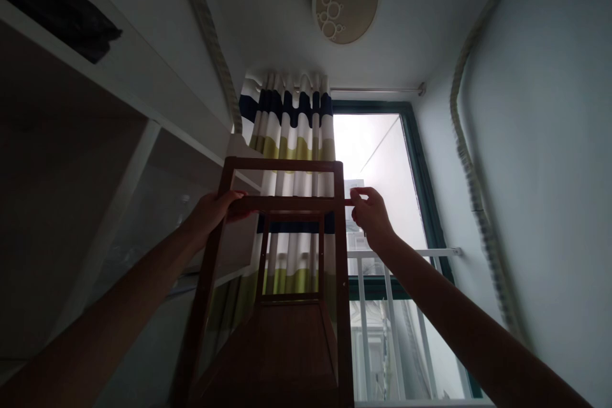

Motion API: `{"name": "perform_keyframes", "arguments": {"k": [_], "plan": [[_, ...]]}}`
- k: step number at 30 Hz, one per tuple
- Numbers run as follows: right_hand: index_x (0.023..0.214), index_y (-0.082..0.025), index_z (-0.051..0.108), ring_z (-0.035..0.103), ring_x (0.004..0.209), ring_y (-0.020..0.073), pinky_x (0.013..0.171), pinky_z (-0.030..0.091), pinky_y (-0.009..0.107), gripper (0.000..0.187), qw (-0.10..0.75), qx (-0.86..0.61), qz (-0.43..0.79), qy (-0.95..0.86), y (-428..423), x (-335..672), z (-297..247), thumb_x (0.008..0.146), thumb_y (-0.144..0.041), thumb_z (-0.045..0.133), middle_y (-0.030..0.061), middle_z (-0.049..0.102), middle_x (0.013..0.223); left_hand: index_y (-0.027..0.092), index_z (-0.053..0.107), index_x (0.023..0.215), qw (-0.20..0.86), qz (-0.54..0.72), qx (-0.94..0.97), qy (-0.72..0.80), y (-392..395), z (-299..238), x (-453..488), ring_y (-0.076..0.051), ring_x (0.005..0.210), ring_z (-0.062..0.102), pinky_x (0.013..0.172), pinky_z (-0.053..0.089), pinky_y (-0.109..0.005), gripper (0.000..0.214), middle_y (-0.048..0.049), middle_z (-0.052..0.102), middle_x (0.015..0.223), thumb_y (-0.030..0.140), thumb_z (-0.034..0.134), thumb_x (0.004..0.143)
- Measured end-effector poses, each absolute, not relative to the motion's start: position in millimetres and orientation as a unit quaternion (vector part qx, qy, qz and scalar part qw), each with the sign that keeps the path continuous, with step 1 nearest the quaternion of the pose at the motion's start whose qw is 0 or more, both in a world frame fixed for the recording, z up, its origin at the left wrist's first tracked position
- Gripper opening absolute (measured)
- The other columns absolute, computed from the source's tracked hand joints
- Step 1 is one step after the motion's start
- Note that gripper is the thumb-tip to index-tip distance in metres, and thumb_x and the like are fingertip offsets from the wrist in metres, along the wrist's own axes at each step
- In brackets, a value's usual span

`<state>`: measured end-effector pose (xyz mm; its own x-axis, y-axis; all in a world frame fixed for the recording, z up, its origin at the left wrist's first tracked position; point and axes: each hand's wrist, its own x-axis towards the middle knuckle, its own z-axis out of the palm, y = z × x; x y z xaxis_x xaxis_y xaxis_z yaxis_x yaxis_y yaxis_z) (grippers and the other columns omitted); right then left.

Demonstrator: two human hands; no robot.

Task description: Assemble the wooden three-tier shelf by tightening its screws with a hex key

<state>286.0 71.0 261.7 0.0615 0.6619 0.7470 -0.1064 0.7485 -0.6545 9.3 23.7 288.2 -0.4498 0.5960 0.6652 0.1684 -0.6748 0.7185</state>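
Observation:
A dark reddish-brown wooden shelf rack (287, 204) stands upright in front of me, with two upright posts, crossbars and a solid lower panel (291, 344). My left hand (220, 210) is closed around its left post, where the second crossbar meets it. At the same height, my right hand (370, 213) is just outside the right post, with thumb and fingers pinched together. Something small and thin reaches from these fingers to the post, and a dark tip pokes out beneath the hand. Its kind is too small and dim to make out.
Striped curtains (296, 121) hang behind the rack beside a green-framed window (418, 172). A white railing (406, 254) crosses the window. White shelving (148, 146) lines the left side, a pale wall (545, 140) the right. A round lamp (354, 0) is on the ceiling.

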Motion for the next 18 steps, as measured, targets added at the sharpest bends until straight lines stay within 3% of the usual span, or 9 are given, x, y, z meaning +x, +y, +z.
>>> {"name": "perform_keyframes", "arguments": {"k": [18], "plan": [[0.103, -0.014, 0.054, 0.056, 0.063, 0.0088, 0.054, 0.049, 0.023, 0.023, 0.700, -0.209, 0.239, -0.640, 76.9, 284.2, 260.5, 0.090, -0.033, 0.051, 0.0014, 0.058, 0.085, 0.012, 0.058, 0.098, 0.143, 0.762, 0.500, 0.386, 21.1, 291.1, 12.4, -0.013, 0.073, 0.061, 0.063, 0.053, -0.029, 0.017, -0.0039, 0.062, 0.090, 0.024, 0.055, 0.087]]}}
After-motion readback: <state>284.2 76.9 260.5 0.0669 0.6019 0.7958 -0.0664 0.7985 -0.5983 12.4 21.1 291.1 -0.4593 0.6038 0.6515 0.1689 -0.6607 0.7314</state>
